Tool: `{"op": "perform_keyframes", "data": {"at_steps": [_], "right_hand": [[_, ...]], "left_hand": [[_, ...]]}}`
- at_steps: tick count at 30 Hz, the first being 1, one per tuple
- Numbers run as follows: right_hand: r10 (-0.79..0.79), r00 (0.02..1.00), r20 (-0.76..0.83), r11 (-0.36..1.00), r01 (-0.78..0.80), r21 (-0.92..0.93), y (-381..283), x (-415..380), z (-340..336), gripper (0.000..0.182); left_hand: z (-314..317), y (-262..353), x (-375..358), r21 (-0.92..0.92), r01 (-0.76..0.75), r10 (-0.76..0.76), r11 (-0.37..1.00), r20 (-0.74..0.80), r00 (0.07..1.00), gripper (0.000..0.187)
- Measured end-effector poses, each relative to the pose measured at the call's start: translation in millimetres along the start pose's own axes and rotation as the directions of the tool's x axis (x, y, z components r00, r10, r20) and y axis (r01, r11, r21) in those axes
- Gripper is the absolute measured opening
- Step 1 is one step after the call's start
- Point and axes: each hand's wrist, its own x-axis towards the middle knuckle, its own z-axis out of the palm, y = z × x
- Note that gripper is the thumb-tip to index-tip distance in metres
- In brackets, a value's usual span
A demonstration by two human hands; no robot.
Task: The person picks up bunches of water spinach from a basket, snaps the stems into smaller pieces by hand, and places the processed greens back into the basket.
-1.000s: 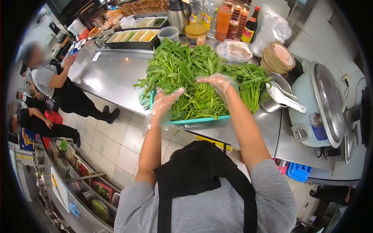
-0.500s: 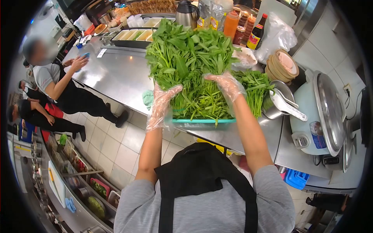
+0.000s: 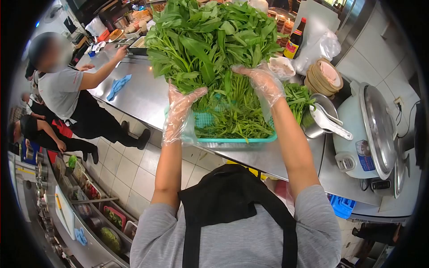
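Note:
A large heap of water spinach (image 3: 210, 42), long stems with narrow green leaves, is held up between my two plastic-gloved hands. My left hand (image 3: 179, 109) grips its left side, fingers partly hidden by leaves. On the right side, my right hand (image 3: 262, 85) is pressed round the stems. Below them sits a teal mesh basket (image 3: 237, 140), with loose stems and leaves inside and part of its mesh floor showing at the left. Another bunch of greens (image 3: 298, 98) lies right of the basket.
Right of the basket stand a metal pot (image 3: 328, 105) with a white-handled utensil, stacked round containers (image 3: 322, 76) and a large rice cooker (image 3: 364, 129). A sauce bottle (image 3: 293, 40) is behind. At left, a co-worker (image 3: 67, 85) reaches over the steel counter near a blue cloth (image 3: 119, 87).
My hands have raised the water spinach, which now looms larger, and basket mesh shows beneath. The co-worker's arm has stretched towards the counter; the blue cloth now lies on it.

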Motion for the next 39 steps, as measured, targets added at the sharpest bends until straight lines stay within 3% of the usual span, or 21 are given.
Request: {"op": "perform_keyframes", "data": {"at_steps": [4,6,7,8,10,11,16,17,19,21,23,24,27,29,30,32,33,35,37,38,39], "right_hand": [[0.231,0.972,-0.045,0.965,-0.234,-0.121,29,7,12,0.066],[0.295,0.950,0.104,0.936,-0.309,0.171,67,12,24,0.048],[0.203,0.966,0.157,0.979,-0.196,-0.060,69,10,26,0.042],[0.207,0.966,0.155,0.978,-0.200,-0.057,72,7,26,0.042],[0.124,0.973,0.196,0.935,-0.049,-0.350,43,-8,24,0.071],[0.389,0.913,0.126,0.901,-0.347,-0.261,1,-18,21,0.088],[0.436,0.893,0.111,0.872,-0.389,-0.298,26,-3,26,0.107],[0.421,0.898,0.128,0.881,-0.371,-0.293,29,-4,23,0.108],[0.409,0.901,0.145,0.888,-0.357,-0.289,35,-13,20,0.109],[0.295,0.955,0.017,0.900,-0.272,-0.340,41,-48,24,0.100],[0.246,0.969,0.026,0.877,-0.212,-0.431,42,-81,22,0.092],[0.268,0.959,0.096,0.853,-0.189,-0.487,43,-96,20,0.089],[0.288,0.912,0.292,0.799,-0.061,-0.598,61,-119,23,0.073],[0.335,0.913,0.234,0.785,-0.132,-0.606,50,-121,20,0.064],[0.381,0.908,0.173,0.762,-0.202,-0.615,32,-122,15,0.055],[0.285,0.948,0.143,0.764,-0.134,-0.631,13,-118,11,0.042],[0.139,0.987,0.079,0.842,-0.076,-0.534,18,-116,13,0.037],[-0.152,0.986,-0.076,0.931,0.117,-0.347,44,-110,26,0.023],[-0.178,0.984,0.012,0.896,0.167,-0.412,51,-108,34,0.021],[-0.195,0.975,0.101,0.856,0.220,-0.468,54,-108,35,0.020],[-0.045,0.977,0.207,0.866,0.141,-0.479,51,-111,34,0.022]], "left_hand": [[-4,-11,-14,-0.026,0.062,-0.061,0.998,0.043,0.997,0.070],[-8,-35,-15,-0.086,0.097,-0.090,0.992,0.086,0.992,0.070],[-8,-44,-16,-0.073,0.134,-0.129,0.988,0.068,0.989,0.070],[-9,-53,-18,-0.060,0.174,-0.171,0.983,0.048,0.984,0.070],[-4,-59,-25,-0.155,0.153,-0.149,0.976,0.036,0.988,0.068],[-6,-68,-24,-0.132,0.169,-0.170,0.977,0.000,0.985,0.068],[-12,-78,-18,-0.201,0.256,-0.266,0.945,-0.024,0.964,0.082],[-15,-82,-21,-0.120,0.292,-0.297,0.949,-0.021,0.955,0.100],[-26,-105,-20,-0.029,0.333,-0.334,0.943,-0.067,0.940,0.105],[-24,-96,-23,0.055,0.368,-0.361,0.928,-0.110,0.926,0.110],[-5,-23,-45,0.703,0.411,-0.387,0.580,-0.206,0.899,0.117],[-7,-21,-53,0.701,0.413,-0.390,0.581,-0.206,0.898,0.117],[-16,-19,-74,0.733,0.226,-0.278,0.642,-0.052,0.959,0.099],[-12,-19,-83,0.935,-0.209,0.213,0.287,0.151,0.965,0.064],[-6,-23,-81,0.936,-0.211,0.212,0.281,0.154,0.965,0.064],[9,-35,-75,0.851,-0.503,0.254,0.154,0.458,0.852,0.033],[16,-36,-75,0.702,-0.695,0.431,0.156,0.585,0.687,0.020],[24,-55,-77,0.682,-0.694,0.336,0.228,0.614,0.714,0.021],[38,-55,-77,0.662,-0.687,0.241,0.301,0.644,0.726,0.022],[44,-54,-76,0.713,-0.620,0.080,0.327,0.633,0.770,0.023],[48,-52,-76,0.764,-0.549,-0.085,0.338,0.606,0.791,0.024]]}}
